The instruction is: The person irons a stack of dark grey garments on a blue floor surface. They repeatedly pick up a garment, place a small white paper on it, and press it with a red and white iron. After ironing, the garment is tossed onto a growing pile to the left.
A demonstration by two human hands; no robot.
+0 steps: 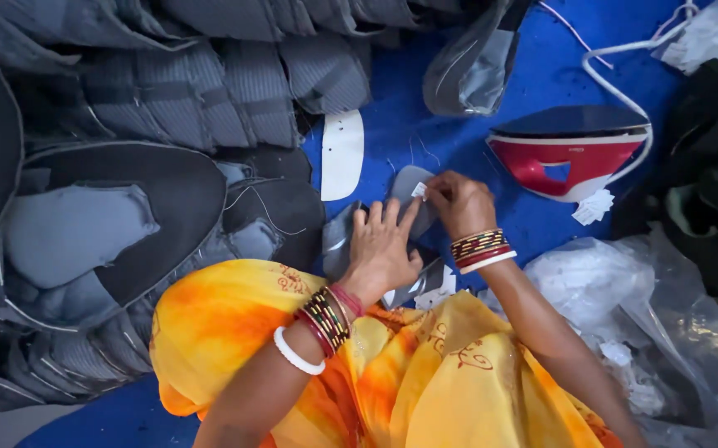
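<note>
- Label (419,190), small and white, sits pinched between thumb and fingertips of the right hand (458,203), right at the upper edge of the grey shoe-upper piece (409,199); that hand is closed on the label, not on the fabric.
- Left hand (382,249) lies flat and spread on the same grey piece, just below the label, pressing it down onto the blue work surface (425,124); it grasps nothing, fingers open.
- Slip risk, as a judgement: the grey piece is held by palm pressure alone, so a tug from the right hand could slide it and set the label crooked.
- Steam iron (570,158), red and white, stands to the right of the grey piece, near the right wrist with its bangles. Whether it is hot cannot be told; if it is, a backward sweep of that arm might brush it.
- Cord (624,91), white, loops away above the iron; a snag on it could tip the iron toward the grey piece.
- White visor-shaped cutout (342,153) lies just left of and above the grey piece, apart from both hands.
- Stacked dark uppers (193,91) crowd in from the left of the grey piece; a leaning pile could slide onto it.
- Clear plastic bag (649,315) of white scraps lies right of and below the grey piece, beside the right forearm, and could be knocked over by an elbow.
- Orange-yellow garment (409,373) folds over the lap directly below the grey piece; loose cloth could drag small labels off the surface.
</note>
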